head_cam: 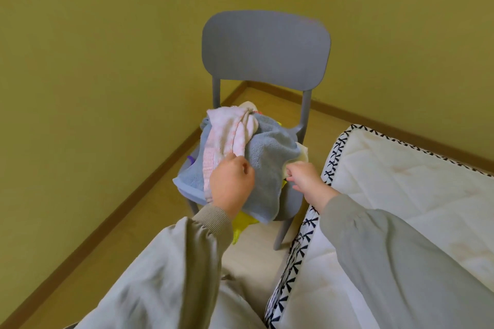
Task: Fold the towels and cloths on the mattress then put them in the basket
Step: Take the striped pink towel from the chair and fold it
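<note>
Facing a corner of yellow walls (93,61) and pale wooden floor (149,211). Looking down on a grey chair (264,48) standing at 12 o'clock, backrest turning toward the corner. Bearing a loose heap on the seat: blue towel (267,168) lying on top and draping over the front edge; pink cloth (230,133) trailing across the towel's 11 o'clock side; cream cloth (302,153) peeking out at 3 o'clock of the heap; yellow cloth (242,224) hanging under the towel at 6 o'clock. Gripping the pink cloth's near end with the left hand (231,181), fingers curling round the fabric. Pinching the towel's 3 o'clock edge with the right hand (307,179), fingers curling in on it. Reaching in from 6 o'clock in grey sleeves (387,262). Lying from 3 to 5 o'clock, just beside the chair: white quilted mattress (401,181) with black-and-white trim.
</note>
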Demonstrator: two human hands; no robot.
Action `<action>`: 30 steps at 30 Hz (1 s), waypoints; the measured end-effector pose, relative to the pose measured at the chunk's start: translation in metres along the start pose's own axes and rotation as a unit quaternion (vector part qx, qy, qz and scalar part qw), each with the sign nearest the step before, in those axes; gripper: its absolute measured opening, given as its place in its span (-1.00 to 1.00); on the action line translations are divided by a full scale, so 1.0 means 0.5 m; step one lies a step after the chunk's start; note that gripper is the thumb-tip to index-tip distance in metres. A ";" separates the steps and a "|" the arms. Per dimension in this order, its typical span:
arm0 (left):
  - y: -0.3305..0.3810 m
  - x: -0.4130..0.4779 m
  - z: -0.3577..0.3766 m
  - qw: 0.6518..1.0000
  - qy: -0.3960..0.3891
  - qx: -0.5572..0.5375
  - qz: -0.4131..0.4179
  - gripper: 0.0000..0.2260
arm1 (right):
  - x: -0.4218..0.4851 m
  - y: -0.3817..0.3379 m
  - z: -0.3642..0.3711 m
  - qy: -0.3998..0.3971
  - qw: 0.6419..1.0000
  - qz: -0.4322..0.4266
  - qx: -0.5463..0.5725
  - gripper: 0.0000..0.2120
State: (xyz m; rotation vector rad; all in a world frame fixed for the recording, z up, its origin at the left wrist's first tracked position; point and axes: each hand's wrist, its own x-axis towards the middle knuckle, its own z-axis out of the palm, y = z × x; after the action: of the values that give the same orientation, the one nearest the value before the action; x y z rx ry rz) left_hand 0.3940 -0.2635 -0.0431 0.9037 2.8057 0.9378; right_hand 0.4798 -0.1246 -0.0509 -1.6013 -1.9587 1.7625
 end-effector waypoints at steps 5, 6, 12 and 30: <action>-0.058 0.049 0.000 0.998 0.026 0.022 -0.054 -0.56 | -0.015 -0.057 0.045 -0.035 0.982 -0.153 -0.105 -0.68; -0.063 0.058 0.000 0.996 0.009 0.005 -0.085 -0.50 | -0.019 -0.067 0.054 -0.044 0.978 -0.166 -0.115 -0.62; -0.072 0.124 -0.011 0.985 -0.029 -0.096 -0.139 -0.77 | 0.003 -0.106 0.095 -0.118 0.970 -0.139 -0.161 -0.52; 0.137 0.181 -0.293 0.953 0.074 -0.284 0.071 -0.65 | -0.165 -0.296 -0.004 0.002 0.958 -0.284 -0.035 -0.49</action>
State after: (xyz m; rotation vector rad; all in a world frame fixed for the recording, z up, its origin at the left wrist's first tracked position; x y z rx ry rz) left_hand 0.3222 -0.2485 0.1268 0.9727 2.3601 1.7713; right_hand 0.4264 -0.1518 0.1076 -0.9068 -2.2009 1.4632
